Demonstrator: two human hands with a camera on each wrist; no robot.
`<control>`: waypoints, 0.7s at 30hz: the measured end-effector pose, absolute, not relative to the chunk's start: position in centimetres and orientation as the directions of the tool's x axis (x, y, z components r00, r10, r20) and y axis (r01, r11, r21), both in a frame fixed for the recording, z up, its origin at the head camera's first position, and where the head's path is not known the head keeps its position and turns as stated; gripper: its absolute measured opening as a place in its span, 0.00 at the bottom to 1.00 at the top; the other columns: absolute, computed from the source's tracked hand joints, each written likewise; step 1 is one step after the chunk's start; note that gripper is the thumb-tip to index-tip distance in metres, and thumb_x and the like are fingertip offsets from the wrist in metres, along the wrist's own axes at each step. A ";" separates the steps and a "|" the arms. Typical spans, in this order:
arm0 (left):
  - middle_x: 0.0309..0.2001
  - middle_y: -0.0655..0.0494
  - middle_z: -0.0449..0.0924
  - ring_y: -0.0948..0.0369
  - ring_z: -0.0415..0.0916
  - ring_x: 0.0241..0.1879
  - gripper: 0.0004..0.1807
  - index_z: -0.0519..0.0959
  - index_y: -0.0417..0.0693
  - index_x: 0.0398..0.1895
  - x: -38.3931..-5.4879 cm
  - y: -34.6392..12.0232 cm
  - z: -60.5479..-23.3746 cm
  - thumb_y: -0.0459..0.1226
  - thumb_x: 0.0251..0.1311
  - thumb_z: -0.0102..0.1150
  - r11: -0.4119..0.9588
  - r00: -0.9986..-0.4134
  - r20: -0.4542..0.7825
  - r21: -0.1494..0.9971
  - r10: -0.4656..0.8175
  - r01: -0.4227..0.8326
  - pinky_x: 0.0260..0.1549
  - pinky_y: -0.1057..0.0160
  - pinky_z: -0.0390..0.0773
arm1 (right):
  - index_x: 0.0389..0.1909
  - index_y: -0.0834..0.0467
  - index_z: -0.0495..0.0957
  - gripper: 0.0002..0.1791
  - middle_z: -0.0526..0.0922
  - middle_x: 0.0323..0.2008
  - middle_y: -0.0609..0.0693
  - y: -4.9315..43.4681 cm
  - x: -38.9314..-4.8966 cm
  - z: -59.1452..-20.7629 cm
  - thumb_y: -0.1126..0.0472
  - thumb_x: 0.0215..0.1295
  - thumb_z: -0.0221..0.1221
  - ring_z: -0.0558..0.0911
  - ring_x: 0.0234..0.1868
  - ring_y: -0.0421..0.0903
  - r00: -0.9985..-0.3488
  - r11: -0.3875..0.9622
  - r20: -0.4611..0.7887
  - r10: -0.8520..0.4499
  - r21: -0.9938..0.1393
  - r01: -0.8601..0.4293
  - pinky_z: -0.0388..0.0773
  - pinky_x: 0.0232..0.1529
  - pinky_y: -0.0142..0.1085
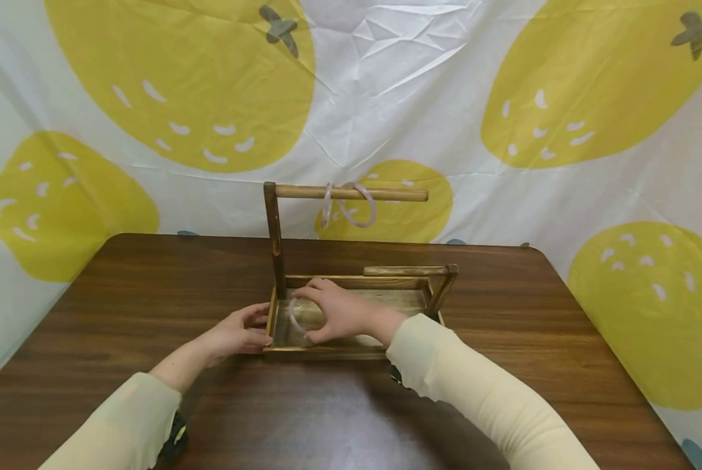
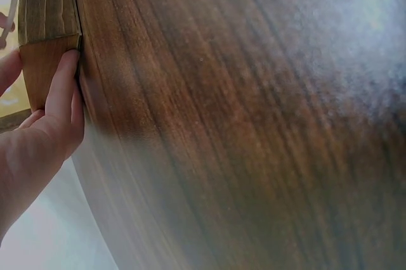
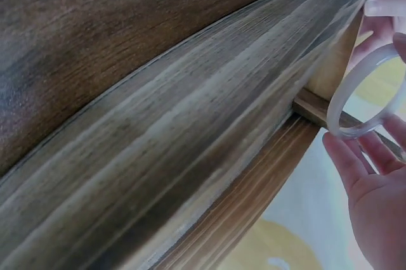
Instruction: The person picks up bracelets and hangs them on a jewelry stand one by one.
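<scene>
A pale, translucent bangle (image 1: 292, 318) is pinched between the thumb and fingers of my right hand (image 1: 340, 311), above the tray part of a wooden jewelry stand (image 1: 327, 354). In the right wrist view the bangle (image 3: 339, 102) shows as a smooth, milky ring. My left hand (image 1: 233, 334) holds the left end of the stand, its fingers against the outer end wall. Two pinkish bangles, one upright (image 1: 327, 207) and one turned (image 1: 373, 210), hang on the stand's tall bar (image 1: 298, 192).
The stand's shorter bar (image 1: 403, 271) rises at the right, behind my right forearm, and points left. Beneath lies a dark brown wooden table (image 1: 168, 281). Behind it hangs a white cloth (image 1: 351, 111) printed with yellow fruit.
</scene>
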State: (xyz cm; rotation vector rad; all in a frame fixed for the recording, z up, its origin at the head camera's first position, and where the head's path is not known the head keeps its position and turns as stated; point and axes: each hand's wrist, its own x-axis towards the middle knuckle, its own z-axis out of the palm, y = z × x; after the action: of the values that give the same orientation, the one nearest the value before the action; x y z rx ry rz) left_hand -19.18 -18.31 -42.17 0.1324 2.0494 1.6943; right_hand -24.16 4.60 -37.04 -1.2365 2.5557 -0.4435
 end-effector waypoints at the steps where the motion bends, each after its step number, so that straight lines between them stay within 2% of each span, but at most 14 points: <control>1: 0.66 0.25 0.52 0.54 0.75 0.48 0.41 0.42 0.32 0.72 -19.2 -18.3 -42.2 0.27 0.59 0.54 0.231 -0.882 -0.295 0.948 0.367 -0.220 0.51 0.52 0.78 | 0.68 0.54 0.61 0.41 0.66 0.60 0.52 4.6 -24.1 -37.0 0.49 0.54 0.65 0.67 0.59 0.47 -0.596 0.581 -0.096 -0.797 -0.390 -0.714 0.72 0.59 0.41; 11: 0.66 0.26 0.52 0.53 0.74 0.50 0.41 0.42 0.32 0.71 -19.0 -18.3 -42.0 0.27 0.60 0.54 0.235 -0.880 -0.296 0.947 0.371 -0.219 0.51 0.53 0.78 | 0.66 0.56 0.62 0.40 0.66 0.60 0.54 5.0 -23.7 -36.6 0.52 0.53 0.66 0.68 0.59 0.47 -0.574 0.507 -0.027 -0.818 -0.506 -0.698 0.71 0.59 0.42; 17: 0.66 0.25 0.53 0.55 0.75 0.47 0.41 0.43 0.31 0.71 -19.1 -18.2 -42.1 0.26 0.59 0.54 0.224 -0.884 -0.292 0.949 0.364 -0.221 0.50 0.53 0.79 | 0.65 0.59 0.63 0.40 0.69 0.54 0.57 5.2 -23.9 -36.5 0.56 0.51 0.67 0.71 0.52 0.51 -0.563 0.439 0.042 -0.825 -0.580 -0.686 0.75 0.53 0.42; 21: 0.66 0.25 0.53 0.55 0.75 0.48 0.41 0.44 0.32 0.71 -19.1 -18.2 -42.1 0.26 0.58 0.54 0.224 -0.886 -0.294 0.949 0.359 -0.224 0.50 0.53 0.79 | 0.64 0.61 0.64 0.39 0.69 0.52 0.55 5.3 -23.9 -36.3 0.59 0.49 0.68 0.72 0.51 0.49 -0.569 0.406 0.079 -0.818 -0.622 -0.669 0.77 0.53 0.38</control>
State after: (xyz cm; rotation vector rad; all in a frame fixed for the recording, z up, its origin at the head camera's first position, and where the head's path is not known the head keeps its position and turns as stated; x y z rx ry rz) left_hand -19.11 -18.21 -42.08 0.1246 2.0479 1.7055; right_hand -23.92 5.32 -36.28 -1.3098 2.4248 -0.9067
